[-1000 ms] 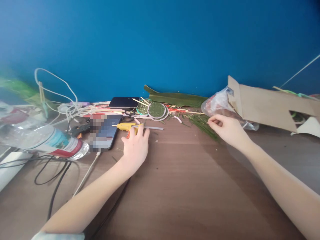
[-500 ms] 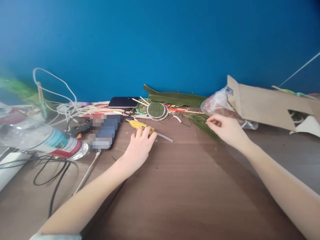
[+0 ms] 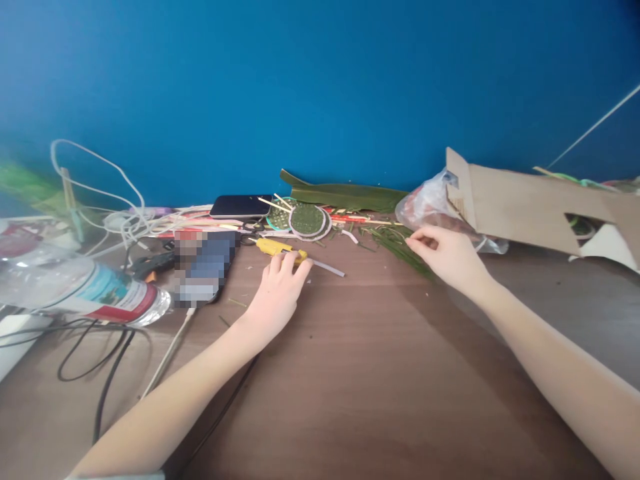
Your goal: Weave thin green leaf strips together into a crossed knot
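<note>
My left hand [image 3: 280, 293] is closed over the handle of a yellow hot glue gun [image 3: 273, 247], which lies on the table with its nozzle to the left. A translucent glue stick [image 3: 327, 268] pokes out of its rear end. Over to the right, my right hand [image 3: 447, 257] is in a pinch beside a pile of green leaf strips [image 3: 400, 250]; whatever its fingertips hold is too small to make out. Behind the glue gun lie round green discs with pale rims [image 3: 310, 222] and a long folded green leaf [image 3: 350, 197].
A plastic bottle [image 3: 115, 290] lies at the left, near a phone [image 3: 207, 267] on a white cable. Another dark phone [image 3: 240, 206] and tangled white cords [image 3: 135, 223] are along the blue wall. Right of my right hand stand a plastic bag [image 3: 427, 200] and a cut cardboard box [image 3: 520, 207].
The whole view has shifted slightly, so things sit a little further left. Both hands keep nearly the same places and poses.
</note>
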A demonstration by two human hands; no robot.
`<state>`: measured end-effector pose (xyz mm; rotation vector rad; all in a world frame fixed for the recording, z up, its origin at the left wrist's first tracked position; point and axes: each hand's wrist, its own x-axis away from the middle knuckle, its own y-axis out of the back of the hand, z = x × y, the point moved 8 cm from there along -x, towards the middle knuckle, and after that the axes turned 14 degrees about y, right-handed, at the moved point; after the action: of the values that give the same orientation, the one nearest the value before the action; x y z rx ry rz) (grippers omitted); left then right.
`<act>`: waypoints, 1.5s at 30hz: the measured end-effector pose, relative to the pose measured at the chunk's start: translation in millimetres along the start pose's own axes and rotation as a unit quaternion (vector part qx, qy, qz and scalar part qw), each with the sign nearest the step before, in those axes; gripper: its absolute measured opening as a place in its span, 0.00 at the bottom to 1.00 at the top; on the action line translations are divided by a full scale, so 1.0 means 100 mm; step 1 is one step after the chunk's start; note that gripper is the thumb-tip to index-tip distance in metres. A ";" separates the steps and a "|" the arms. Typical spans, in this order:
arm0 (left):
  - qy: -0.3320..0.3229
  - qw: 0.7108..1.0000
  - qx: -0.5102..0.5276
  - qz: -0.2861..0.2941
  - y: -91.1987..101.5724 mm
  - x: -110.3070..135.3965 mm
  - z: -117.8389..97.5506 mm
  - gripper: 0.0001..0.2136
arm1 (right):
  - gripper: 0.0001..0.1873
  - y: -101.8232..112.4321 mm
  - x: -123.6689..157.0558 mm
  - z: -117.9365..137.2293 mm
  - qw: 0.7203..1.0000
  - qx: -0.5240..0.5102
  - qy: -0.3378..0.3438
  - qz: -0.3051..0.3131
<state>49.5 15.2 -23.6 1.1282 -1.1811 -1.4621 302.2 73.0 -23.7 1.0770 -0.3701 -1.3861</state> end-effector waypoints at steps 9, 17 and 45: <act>-0.012 0.998 0.028 -0.046 0.10 0.05 -0.04 0.20 | 0.12 -0.09 0.08 0.24 0.982 -0.151 -0.057 0.094; -0.098 0.954 0.281 0.044 0.11 0.22 -0.37 0.11 | 0.10 -0.59 0.48 0.82 0.887 -0.304 -0.029 0.346; -0.264 0.925 0.270 -0.049 0.01 0.44 -0.62 0.14 | 0.10 -0.46 0.41 0.68 0.979 -0.107 0.135 0.106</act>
<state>103.5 -37.6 -34.5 1.1928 -2.0233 -1.6211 231.3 16.8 -40.3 0.9998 -0.1277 -1.0484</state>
